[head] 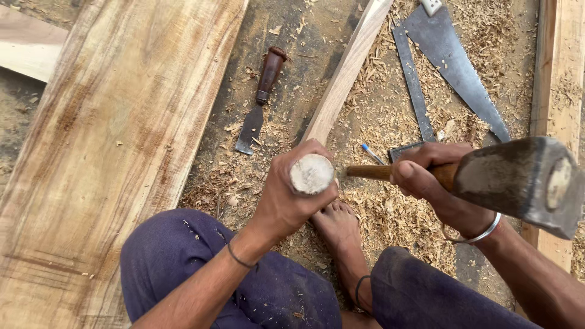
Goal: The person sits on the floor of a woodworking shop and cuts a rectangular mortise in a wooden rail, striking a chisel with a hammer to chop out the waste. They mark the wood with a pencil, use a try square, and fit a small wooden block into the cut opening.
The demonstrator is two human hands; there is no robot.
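We see the left hand [286,195] fisted tight around a chisel handle [311,173], its pale round butt end facing up at us. Just right of that handle, the right hand [434,183] wraps closed around the wooden shaft of a hatchet [518,180], whose blunt steel head hangs near the lens. A bare foot [338,226] lies just below the handle on a floor of wood shavings [390,122]. Beyond the handle a narrow wooden strip [347,67] runs away; left of it lies a second chisel [261,100] and a broad plank [109,140]; right, a handsaw [457,67] and a steel try square [414,91].
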